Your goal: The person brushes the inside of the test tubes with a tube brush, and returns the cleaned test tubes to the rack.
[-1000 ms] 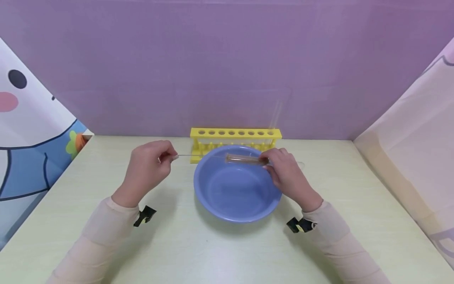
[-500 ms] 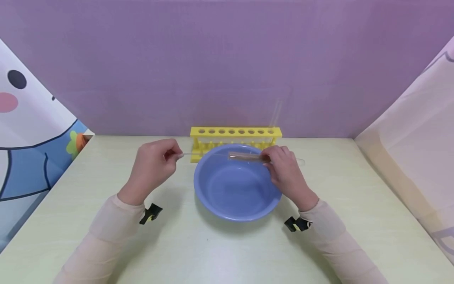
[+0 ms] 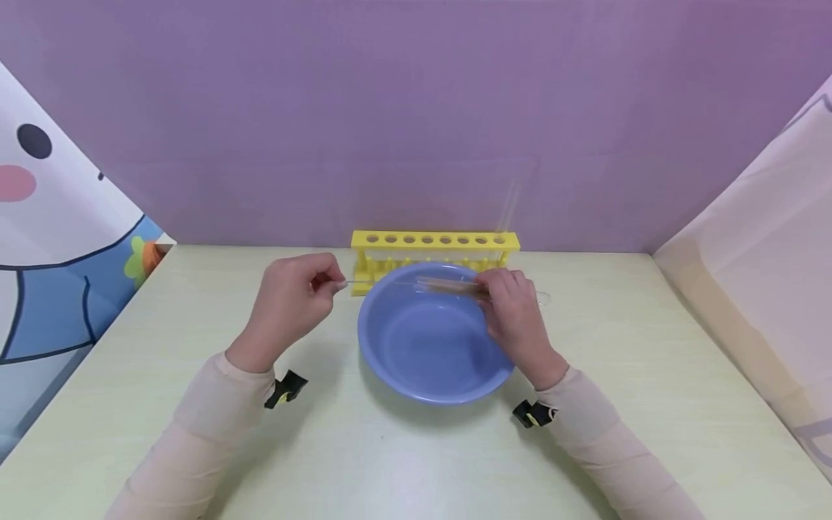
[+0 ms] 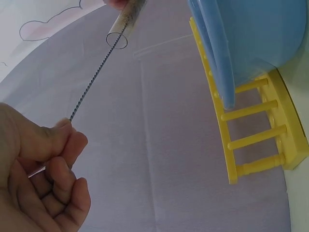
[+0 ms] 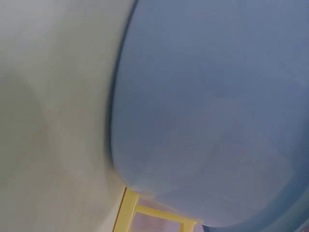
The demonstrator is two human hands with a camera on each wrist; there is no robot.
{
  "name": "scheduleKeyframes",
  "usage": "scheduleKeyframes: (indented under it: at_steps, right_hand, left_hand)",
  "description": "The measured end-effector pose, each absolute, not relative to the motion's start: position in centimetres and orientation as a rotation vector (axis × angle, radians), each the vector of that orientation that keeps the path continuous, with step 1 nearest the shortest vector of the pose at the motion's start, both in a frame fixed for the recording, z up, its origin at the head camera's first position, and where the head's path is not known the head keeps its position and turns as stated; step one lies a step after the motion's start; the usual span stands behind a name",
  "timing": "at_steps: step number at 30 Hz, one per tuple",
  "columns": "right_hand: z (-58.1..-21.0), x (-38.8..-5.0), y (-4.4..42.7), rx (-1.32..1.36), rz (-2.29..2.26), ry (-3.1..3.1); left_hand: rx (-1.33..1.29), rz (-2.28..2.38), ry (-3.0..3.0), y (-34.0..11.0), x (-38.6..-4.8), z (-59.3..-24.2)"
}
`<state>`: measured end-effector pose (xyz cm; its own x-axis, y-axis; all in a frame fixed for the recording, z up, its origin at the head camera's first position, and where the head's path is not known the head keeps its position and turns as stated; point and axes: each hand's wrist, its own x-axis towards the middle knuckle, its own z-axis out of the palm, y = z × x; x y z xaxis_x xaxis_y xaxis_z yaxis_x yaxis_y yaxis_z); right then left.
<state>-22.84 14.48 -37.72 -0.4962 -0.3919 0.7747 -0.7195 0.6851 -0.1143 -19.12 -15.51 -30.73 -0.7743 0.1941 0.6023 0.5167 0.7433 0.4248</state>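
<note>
Pinched between my left hand's (image 3: 295, 300) thumb and index finger is the twisted-wire handle (image 4: 91, 84) of a test tube brush. Its brown bristles (image 3: 448, 286) sit within a clear glass test tube (image 4: 117, 40), whose mouth faces my left hand. My right hand (image 3: 520, 310) grips that tube around its middle, partly covering it; the rounded end (image 3: 544, 297) sticks out to the right. The tube lies nearly level over the far part of a blue basin (image 3: 435, 354). The right wrist view shows no hand, only the basin's outer wall (image 5: 203, 111) and the rack's corner.
Directly behind the basin stands a yellow test tube rack (image 3: 435, 240) with a row of holes. Another clear test tube (image 3: 509, 206) stands slanted in its right end. A purple backdrop (image 3: 416, 123) rises behind the pale table (image 3: 390, 469).
My left hand has moved right, toward the tube's mouth, and less wire shows between them. My right hand has shifted slightly left with the tube.
</note>
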Motion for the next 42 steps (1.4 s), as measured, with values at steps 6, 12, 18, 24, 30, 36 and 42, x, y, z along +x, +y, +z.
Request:
scheduleKeyframes:
  at_steps: [6,12,18,24,30,36,42]
  right_hand:
    - [-37.8,-22.4,14.3,0.834,0.548,-2.129]
    - [-37.7,-22.1,14.3,0.837,0.53,-2.113]
    - [-37.7,-21.9,14.1,0.842,0.523,-2.11]
    - [-37.8,-21.8,13.9,0.844,0.506,-2.088]
    - [-37.9,-21.7,13.7,0.856,0.468,-2.069]
    - [-37.8,-21.5,13.5,0.868,0.431,-2.043]
    - [-37.7,-21.5,13.4,0.9,0.4,-2.018]
  left_hand:
    - [-0.544,-0.833,-2.428,-15.0,-19.1,-30.7]
    - [-0.531,-0.881,-2.466,-14.7,-19.0,-30.8]
    - [-0.505,-0.927,-2.506,-14.2,-18.9,-31.0]
    - [-0.45,-1.032,-2.553,-13.9,-19.0,-31.4]
    - [-0.389,-1.155,-2.612,-13.6,-19.1,-31.7]
    - [-0.299,-1.307,-2.702,-13.4,-19.4,-32.0]
    - [-0.285,-1.41,-2.725,-13.2,-19.6,-32.2]
